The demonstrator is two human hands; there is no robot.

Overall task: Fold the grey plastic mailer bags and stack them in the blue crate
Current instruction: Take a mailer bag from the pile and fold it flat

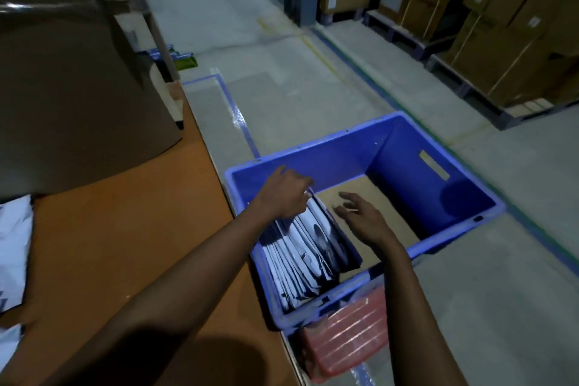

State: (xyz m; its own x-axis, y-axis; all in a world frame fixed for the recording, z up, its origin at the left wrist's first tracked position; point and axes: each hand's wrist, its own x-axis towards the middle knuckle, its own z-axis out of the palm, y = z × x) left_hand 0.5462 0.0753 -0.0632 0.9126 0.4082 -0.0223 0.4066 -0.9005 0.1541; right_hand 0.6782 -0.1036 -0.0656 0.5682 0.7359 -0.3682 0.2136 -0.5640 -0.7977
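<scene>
The blue crate [423, 147] stands on the floor beside the orange table. Several folded grey mailer bags [308, 257] stand on edge in a row along its left side, on a cardboard liner [385, 213]. My left hand [286, 191] reaches into the crate and pinches the top far edge of the bags with curled fingers. Just right of the row, my right hand [360, 216] hovers over the liner with its fingers spread and relaxed, holding nothing. More unfolded mailer bags [12, 247] lie at the table's left edge.
The orange table [125, 229] fills the lower left, with a large brown box [72, 72] at its back. A red crate [347, 335] sits under the blue crate's near corner. Cardboard boxes on pallets [501, 41] line the right side beyond the grey floor aisle.
</scene>
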